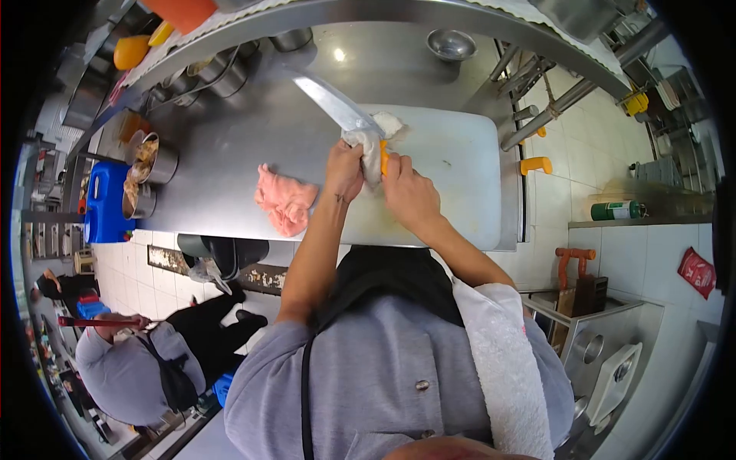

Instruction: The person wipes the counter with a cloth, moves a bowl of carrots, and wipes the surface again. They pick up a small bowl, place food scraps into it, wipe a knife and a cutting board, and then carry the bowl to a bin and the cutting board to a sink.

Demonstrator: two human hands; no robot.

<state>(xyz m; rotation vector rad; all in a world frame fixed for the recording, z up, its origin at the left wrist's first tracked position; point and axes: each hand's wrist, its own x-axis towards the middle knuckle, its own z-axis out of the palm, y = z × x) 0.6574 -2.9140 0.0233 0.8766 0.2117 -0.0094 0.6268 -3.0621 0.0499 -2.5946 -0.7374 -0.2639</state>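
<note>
My right hand point(408, 190) is closed round the yellow handle of a large kitchen knife point(331, 101), whose blade points up and to the left. My left hand point(344, 170) grips a whitish cloth point(369, 156) wrapped round the blade near the handle. Both hands are over the left part of a white cutting board point(460, 184). Beside the blade, another whitish crumpled piece point(389, 123) lies at the board's upper left. A pink crumpled cloth point(285, 199) rests on the steel table, left of my left forearm.
Metal pots with food point(161, 159) stand at the table's left end, near a blue jug point(107, 201). A metal bowl point(451, 45) sits at the back. Overhead runs a steel shelf edge point(368, 11). Another person point(138, 368) is at lower left, holding a red-handled object.
</note>
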